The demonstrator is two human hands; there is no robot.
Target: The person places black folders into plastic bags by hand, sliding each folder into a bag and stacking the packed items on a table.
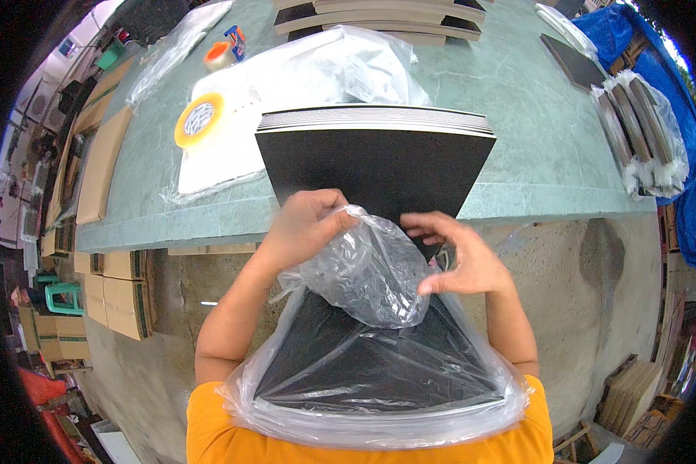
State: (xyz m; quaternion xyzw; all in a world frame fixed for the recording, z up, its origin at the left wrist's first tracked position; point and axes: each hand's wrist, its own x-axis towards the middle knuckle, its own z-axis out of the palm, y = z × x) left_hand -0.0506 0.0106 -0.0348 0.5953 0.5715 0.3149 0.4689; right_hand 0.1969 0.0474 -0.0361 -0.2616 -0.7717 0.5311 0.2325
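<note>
Green marbled table (518,116) fills the upper view, concrete floor (595,309) below its near edge. At centre, a stack of black sheets (375,166) leans from the table edge down to the person's chest, and a clear plastic bag (363,271) already swallows its lower end. Left hand (305,224) is clamped on a bunch of the bag's film at about eleven o'clock from the bag's crumpled top; right hand (460,259), at three o'clock, pinches the film between thumb and fingers. Both grip near the mouth, which looks like the way to keep it wide around the stack's corners. Upper half of the stack lies bare. At ten o'clock sits a yellow tape roll (199,118) on a white sheet (232,139); at two o'clock, bagged bundles (642,131) hug the table's right edge. Bare table lies open beyond the stack.
</note>
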